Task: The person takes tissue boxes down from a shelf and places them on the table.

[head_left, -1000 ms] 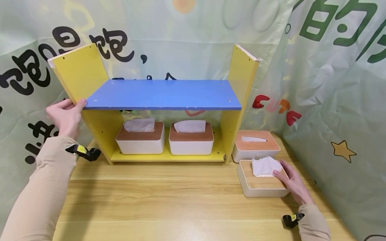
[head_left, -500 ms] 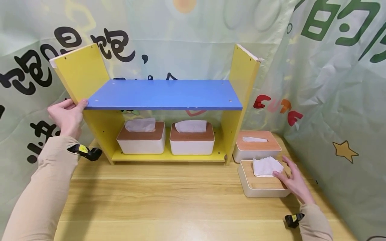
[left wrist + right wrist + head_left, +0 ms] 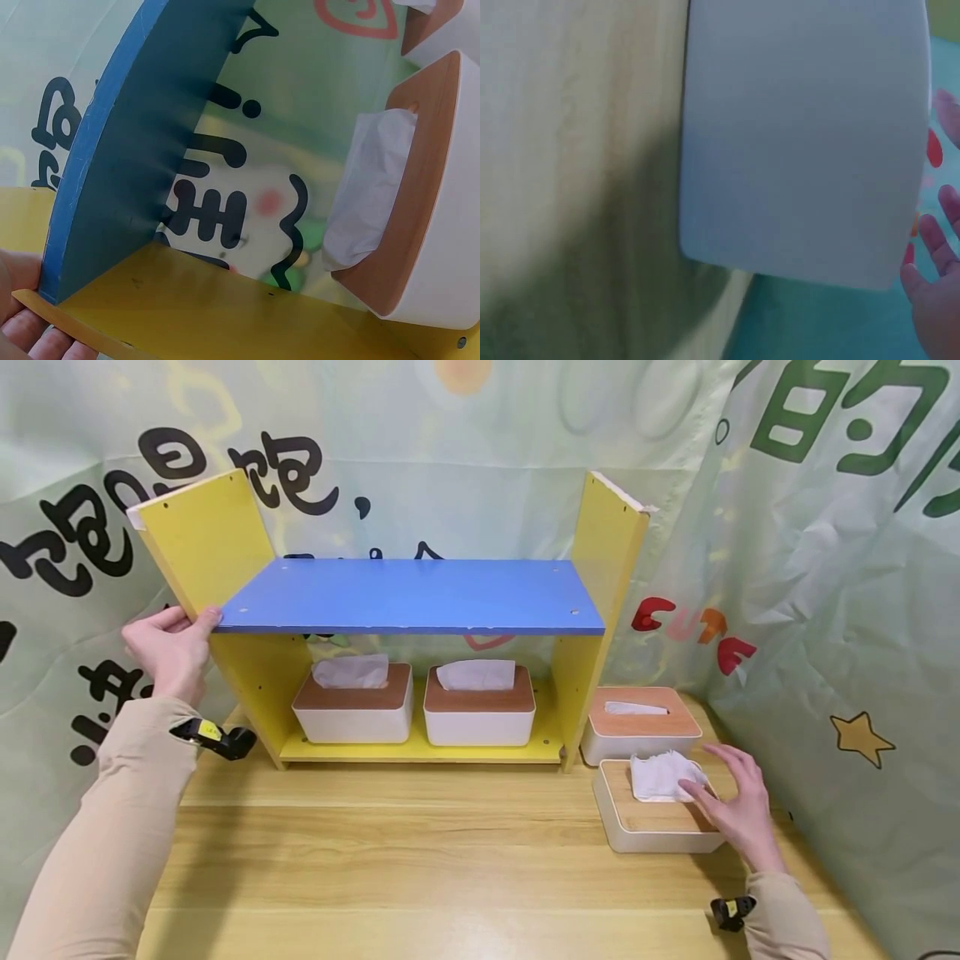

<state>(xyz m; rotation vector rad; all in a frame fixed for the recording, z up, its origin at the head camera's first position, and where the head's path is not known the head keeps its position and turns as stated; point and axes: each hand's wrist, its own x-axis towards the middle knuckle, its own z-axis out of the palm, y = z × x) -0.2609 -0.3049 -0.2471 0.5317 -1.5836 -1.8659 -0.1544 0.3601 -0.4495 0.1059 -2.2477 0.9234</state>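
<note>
My left hand (image 3: 171, 647) grips the left side of a yellow and blue shelf unit (image 3: 412, 593). Its thumb lies at the corner of the blue board, with the fingers round the yellow panel's edge in the left wrist view. Over the right end of a white tissue box (image 3: 663, 842) with a wooden lid, my right hand (image 3: 742, 814) is spread with loose fingers. Its thumb is close to the crumpled tissue (image 3: 666, 777); contact is unclear. In the right wrist view the fingers stand apart beside the box's white wall (image 3: 802, 142).
Two tissue boxes (image 3: 352, 718) (image 3: 480, 727) stand in the lower compartment. Another tissue box (image 3: 641, 712) sits just behind the front one, right of the shelf unit. A printed curtain (image 3: 825, 610) closes off the back and sides of the wooden table (image 3: 420, 860).
My right hand's fingers have lifted and spread away from the front tissue box's right side. The left hand keeps its hold on the shelf unit; the boxes stay put.
</note>
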